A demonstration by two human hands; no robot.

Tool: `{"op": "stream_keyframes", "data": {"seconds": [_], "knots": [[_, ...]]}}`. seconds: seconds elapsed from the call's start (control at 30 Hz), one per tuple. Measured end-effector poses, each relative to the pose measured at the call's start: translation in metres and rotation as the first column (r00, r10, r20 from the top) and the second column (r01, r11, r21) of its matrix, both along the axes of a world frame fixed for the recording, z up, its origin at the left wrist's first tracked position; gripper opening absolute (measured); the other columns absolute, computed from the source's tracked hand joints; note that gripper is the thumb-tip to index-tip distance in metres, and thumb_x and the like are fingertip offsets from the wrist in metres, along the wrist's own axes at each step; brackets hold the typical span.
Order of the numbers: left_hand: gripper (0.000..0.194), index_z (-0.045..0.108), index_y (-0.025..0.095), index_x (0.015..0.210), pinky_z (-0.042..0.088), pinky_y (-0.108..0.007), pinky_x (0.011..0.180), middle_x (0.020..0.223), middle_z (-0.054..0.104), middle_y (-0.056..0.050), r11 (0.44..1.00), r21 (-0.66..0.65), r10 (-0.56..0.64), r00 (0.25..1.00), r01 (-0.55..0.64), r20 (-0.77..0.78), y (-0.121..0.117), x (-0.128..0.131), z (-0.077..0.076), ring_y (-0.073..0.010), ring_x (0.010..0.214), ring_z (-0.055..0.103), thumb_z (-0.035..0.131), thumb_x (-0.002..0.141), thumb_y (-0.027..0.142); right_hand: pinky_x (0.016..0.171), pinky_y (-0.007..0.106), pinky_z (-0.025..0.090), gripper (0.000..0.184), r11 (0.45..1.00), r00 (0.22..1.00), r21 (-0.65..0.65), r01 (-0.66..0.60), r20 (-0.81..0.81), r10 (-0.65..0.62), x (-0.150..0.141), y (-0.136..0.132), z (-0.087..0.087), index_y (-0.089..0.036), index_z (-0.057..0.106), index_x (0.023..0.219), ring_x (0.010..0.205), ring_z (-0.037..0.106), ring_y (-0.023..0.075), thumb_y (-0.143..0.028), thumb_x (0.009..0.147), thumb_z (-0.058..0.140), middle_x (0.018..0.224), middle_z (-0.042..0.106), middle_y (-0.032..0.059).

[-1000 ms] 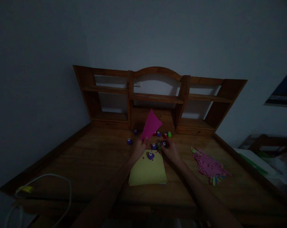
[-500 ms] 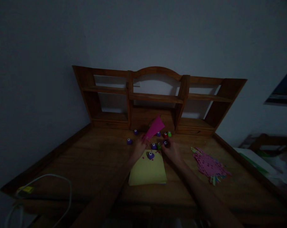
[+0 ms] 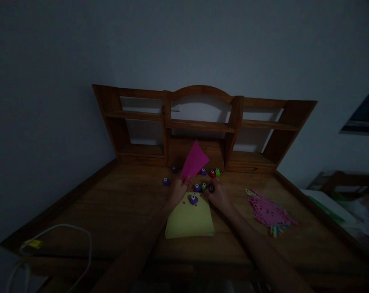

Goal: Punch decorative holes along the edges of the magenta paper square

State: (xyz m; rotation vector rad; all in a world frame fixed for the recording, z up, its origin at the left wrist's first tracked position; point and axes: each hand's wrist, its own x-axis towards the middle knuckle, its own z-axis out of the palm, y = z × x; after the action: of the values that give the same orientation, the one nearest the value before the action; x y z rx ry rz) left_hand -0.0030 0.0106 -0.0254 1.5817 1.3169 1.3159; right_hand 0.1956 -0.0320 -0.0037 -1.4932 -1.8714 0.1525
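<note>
On the dim tabletop (image 3: 123, 203), yellow paper (image 3: 189, 221) is laid at lower centre. At centre, a pink sheet (image 3: 195, 160) is pinched by the left hand (image 3: 179, 192); a dark one-eyed piece (image 3: 211, 188), partly hidden, is gripped by the right hand (image 3: 220, 196).

A bright pink sheet of paper (image 3: 195, 160) rises at a slant above the wooden bench (image 3: 126, 207), narrow where the left hand (image 3: 179, 191) pinches its lower end and widening toward a pointed top corner. A small, dark, round-topped piece (image 3: 211, 189) sits in the fingers of the right hand (image 3: 220, 195), just beside a green one (image 3: 204, 187), its outline partly hidden.
</note>
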Motion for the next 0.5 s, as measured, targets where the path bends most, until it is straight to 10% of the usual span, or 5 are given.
{"op": "stream_keyframes", "data": {"seconds": [0.5], "knots": [[0.047, 0.067, 0.017, 0.074, 0.045, -0.026, 0.056, 0.064, 0.067, -0.006, 0.999, 0.032, -0.035, 0.999, 0.035, -0.013, -0.0023, -0.0023, 0.0028, -0.0172, 0.056, 0.062, 0.043, 0.093, 0.053, 0.070, 0.028, 0.043, 0.018, 0.999, 0.999, -0.036, 0.002, 0.041, 0.000, 0.0028, -0.0004, 0.0010, -0.019, 0.062, 0.092, 0.080, 0.063, 0.0214, -0.016, 0.074, 0.059, 0.088, 0.067, 0.0072]]}}
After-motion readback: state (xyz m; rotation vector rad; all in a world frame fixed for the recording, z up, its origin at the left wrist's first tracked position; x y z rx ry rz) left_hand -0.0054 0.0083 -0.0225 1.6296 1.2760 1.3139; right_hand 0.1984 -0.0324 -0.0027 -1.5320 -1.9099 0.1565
